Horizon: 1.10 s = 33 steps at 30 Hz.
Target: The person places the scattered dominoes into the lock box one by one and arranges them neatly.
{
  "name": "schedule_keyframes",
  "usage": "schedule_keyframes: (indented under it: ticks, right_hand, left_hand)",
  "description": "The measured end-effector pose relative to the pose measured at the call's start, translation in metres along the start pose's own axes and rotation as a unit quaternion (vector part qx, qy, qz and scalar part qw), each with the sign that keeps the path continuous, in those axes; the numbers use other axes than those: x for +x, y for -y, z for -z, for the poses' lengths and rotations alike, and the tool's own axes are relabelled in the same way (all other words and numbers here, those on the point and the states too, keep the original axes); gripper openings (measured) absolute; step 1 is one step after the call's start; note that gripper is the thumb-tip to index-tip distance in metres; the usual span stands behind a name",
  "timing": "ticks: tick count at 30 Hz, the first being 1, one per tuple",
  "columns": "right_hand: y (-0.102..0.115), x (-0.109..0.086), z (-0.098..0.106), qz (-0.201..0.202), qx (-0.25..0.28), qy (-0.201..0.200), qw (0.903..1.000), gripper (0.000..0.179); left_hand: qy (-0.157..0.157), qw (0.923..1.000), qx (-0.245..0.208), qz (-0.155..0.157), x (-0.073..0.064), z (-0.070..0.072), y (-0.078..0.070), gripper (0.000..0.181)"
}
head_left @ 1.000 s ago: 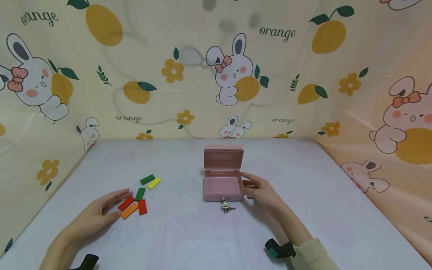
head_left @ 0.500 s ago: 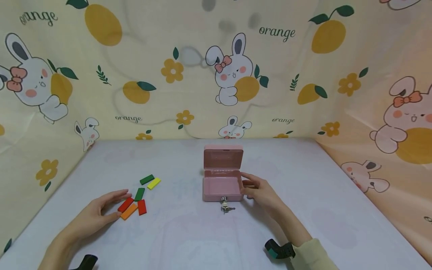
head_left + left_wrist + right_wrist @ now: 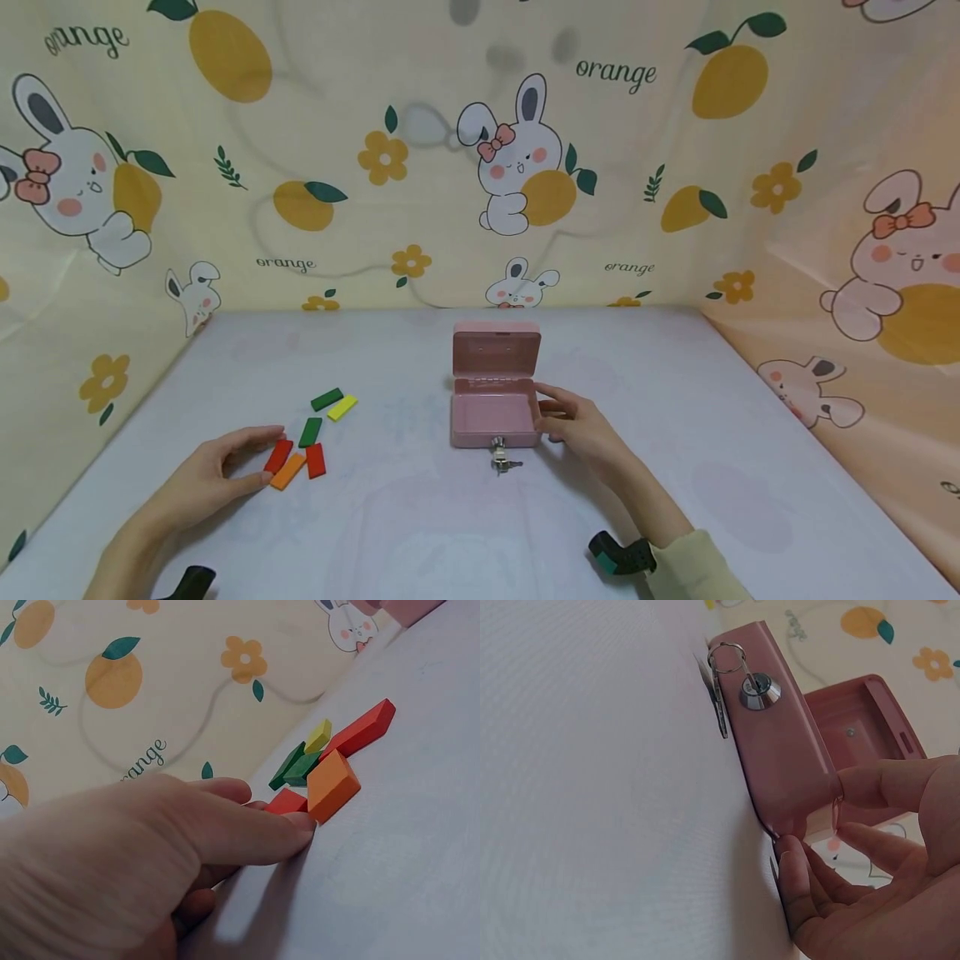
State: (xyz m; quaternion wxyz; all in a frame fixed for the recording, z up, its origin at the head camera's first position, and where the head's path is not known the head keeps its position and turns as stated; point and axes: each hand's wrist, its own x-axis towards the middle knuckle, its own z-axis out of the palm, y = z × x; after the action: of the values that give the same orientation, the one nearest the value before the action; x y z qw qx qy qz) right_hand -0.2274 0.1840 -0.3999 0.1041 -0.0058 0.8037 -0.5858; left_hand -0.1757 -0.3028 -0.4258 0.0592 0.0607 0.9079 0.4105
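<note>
leftmost red block (image 3: pixel 278 457), part-hidden, long axis apparently slanting away-right

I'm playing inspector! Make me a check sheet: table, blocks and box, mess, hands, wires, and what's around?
Surface: white table, lightly patterned.
Job's things: six blocks: left red, right red, orange, yellow, far green, near green; pink box, lid up, no blocks inside, key in its lock.
Clutter: nothing seen.
Grippers: left hand has thumb and fingertips at left red, grip unclear; right hand touches the box's right side.
Cables: nothing seen.
Surroundings: yellow cloth with rabbits and oranges.
</note>
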Motion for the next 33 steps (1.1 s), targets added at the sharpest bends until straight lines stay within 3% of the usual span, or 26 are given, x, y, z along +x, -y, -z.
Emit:
schedule_keyframes:
  ticks: [12,21,28,33]
  right_hand:
    - [-0.002,0.001,0.000,0.000,-0.006,-0.008,0.9999,0.057]
    - [-0.001,-0.002,-0.002,0.008,-0.001,-0.008,0.9999,0.056]
    - [-0.001,-0.001,-0.002,0.010,-0.001,-0.010,0.9999,0.055]
    - [-0.003,0.000,-0.003,0.012,-0.004,-0.012,0.9998,0.056]
  left_hand:
    - [-0.024,0.9990,0.034,-0.015,-0.002,-0.002,-0.002,0.066]
    - [-0.084,0.9907,0.105,-0.021,-0.006,-0.001,-0.011,0.074]
    - [-0.125,0.9880,0.079,-0.045,-0.007,-0.004,-0.036,0.076]
    - [-0.144,0.9845,0.032,-0.095,-0.003,-0.018,-0.064,0.067]
